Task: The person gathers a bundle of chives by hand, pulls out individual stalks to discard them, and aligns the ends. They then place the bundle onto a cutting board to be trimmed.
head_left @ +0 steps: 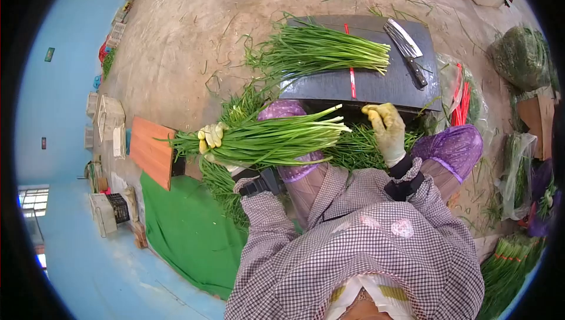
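Note:
My left hand (212,137), in a yellow glove, grips a thick bunch of green chives (273,140) near its leafy end, holding it level above my knees. My right hand (388,129), also gloved, hovers just past the pale stem ends of that bunch with its fingers curled and nothing seen in it. Beyond lies a dark board (376,82) with a second chive bunch (321,52) spread across it, a red band (352,79) under the stems, and a cleaver (405,49) at its right end.
Loose chives (362,149) lie heaped between my knees and the board. A bag with red bands (462,99) sits to the right, and tied bunches (506,267) lower right. An orange board (152,150) and green mat (188,232) lie on the left. Scraps litter the floor.

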